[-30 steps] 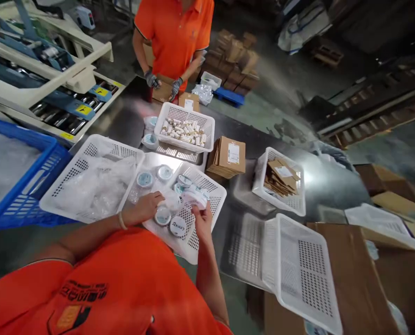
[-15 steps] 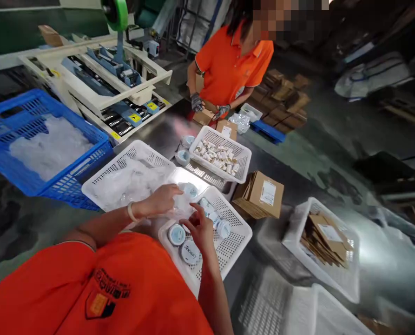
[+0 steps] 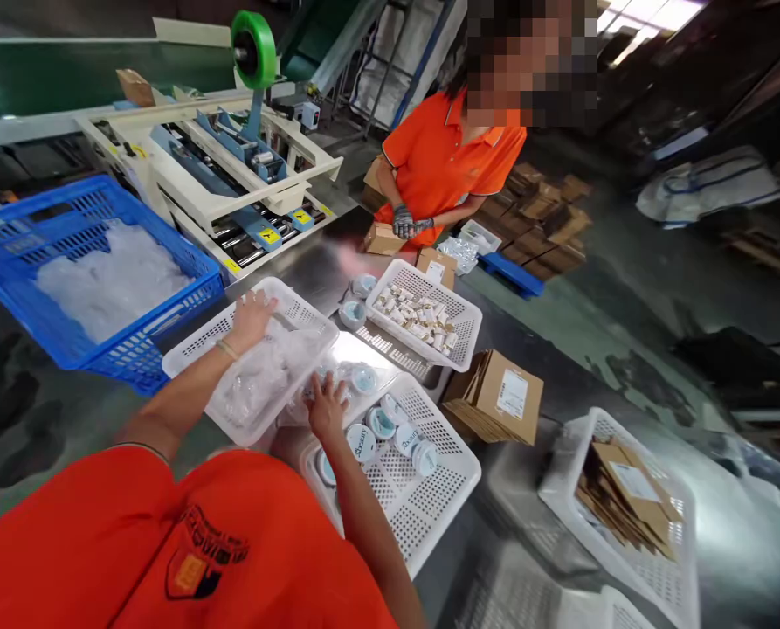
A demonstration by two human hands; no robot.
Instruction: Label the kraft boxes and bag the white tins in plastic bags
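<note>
Head view. Left hand (image 3: 251, 321) over the far part of the left white basket (image 3: 189, 355), among thin clear bags (image 3: 249, 384). Fingers apart, no firm grip visible; contact with film likely, exact touch unclear. Basket's long axis aslant, near-left to far-right.

Right hand (image 3: 327, 412) in the gap between left basket and jar basket (image 3: 452, 491), palm down, fingers spread at clear wrap. Nothing seen clamped; any light pinch of film impossible to tell.

Key relation: wrapped jar (image 3: 364, 377) on the table (image 3: 317, 266), just beside the right fingertips, to their right and slightly farther out. Right hand clearly nearer; left hand well apart, out to the left. Round lid uppermost, so no useful long axis from above.

Loose jars (image 3: 362, 443) in the near-left half of the jar basket, just right of the right hand and forearm, some lids tilted. Right half bare mesh.

Beyond: basket of small bottles (image 3: 419, 319), with two more wrapped jars (image 3: 352, 313) beside its left end. Cardboard stack (image 3: 508, 395) to its right. Blue crate (image 3: 75, 354) of film at far left. Across the table, co-worker's gloved hands (image 3: 410, 224) together by a small carton (image 3: 383, 239).
</note>
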